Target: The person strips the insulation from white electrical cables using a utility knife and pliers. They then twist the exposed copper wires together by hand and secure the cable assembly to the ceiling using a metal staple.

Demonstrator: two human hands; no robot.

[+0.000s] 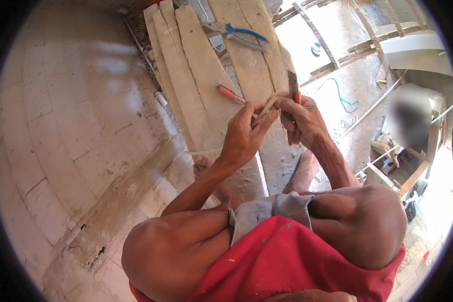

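Note:
My left hand (241,135) and my right hand (307,120) meet above wooden planks, between my knees. Both pinch a thin beige strip (265,112) that looks like a length of flat cable; fingers hide part of it. Tucked in my right hand is also a red-handled tool (298,97), apparently pliers, with a dark metal end pointing away from me. A red-handled screwdriver (230,94) lies on the plank just beyond my left hand. Farther off, blue-handled pliers (244,36) rest on the boards.
The planks (189,65) have gaps between them. A pale cable end (205,152) shows left of my left wrist. Blue cord (343,98) lies on the floor at right, near a wooden frame (331,53). A tiled surface (75,121) fills the left side.

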